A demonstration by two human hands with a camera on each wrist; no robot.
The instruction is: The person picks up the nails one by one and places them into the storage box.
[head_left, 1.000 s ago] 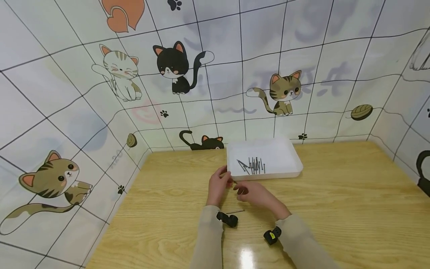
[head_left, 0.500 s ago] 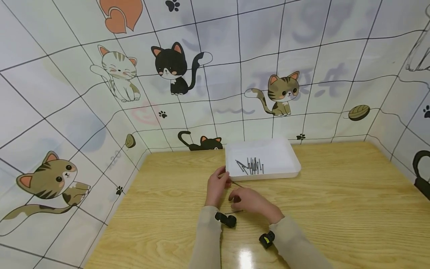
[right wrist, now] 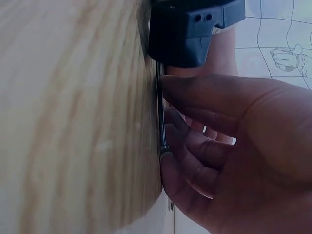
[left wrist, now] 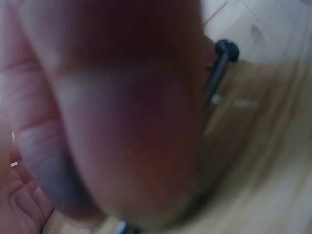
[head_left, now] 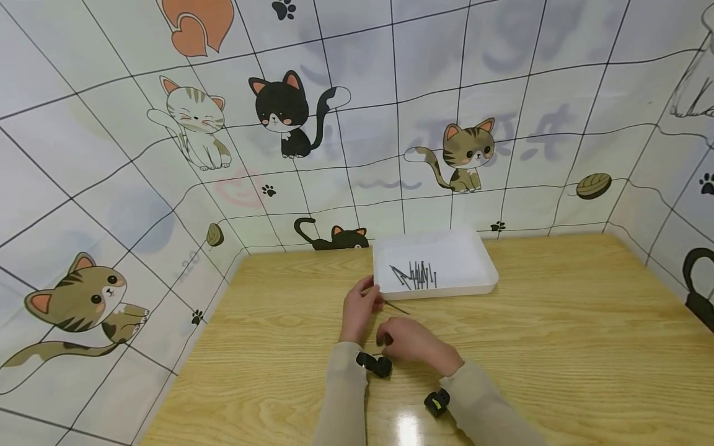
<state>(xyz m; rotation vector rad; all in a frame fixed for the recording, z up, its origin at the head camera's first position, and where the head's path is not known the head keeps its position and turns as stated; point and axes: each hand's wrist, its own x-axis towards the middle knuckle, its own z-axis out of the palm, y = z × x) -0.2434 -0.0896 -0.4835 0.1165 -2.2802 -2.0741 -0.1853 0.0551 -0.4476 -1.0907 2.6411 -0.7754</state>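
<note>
My left hand (head_left: 358,310) is beside the front left corner of the white tray (head_left: 446,293). A dark nail (head_left: 397,308) sticks out from its thumb and fingers; its round head (left wrist: 227,51) shows in the left wrist view, with much of the shank hidden behind a blurred finger. Nearer me, my right hand (head_left: 411,339) is low over the wood, its curved fingers and thumb apart. They touch a second nail (right wrist: 161,109) lying flat on the table. Several nails (head_left: 418,275) lie inside the tray, mostly side by side.
The wooden table (head_left: 546,347) runs back to a wall (head_left: 357,111) printed with cartoon cats. Black wrist cameras sit on both wrists; the left one (head_left: 375,365) is close to the second nail. A black curved shape (head_left: 700,291) shows at the right edge.
My right hand has left the nail at my left hand and moved down and left to the nail on the table. The left hand has stayed by the tray corner.
</note>
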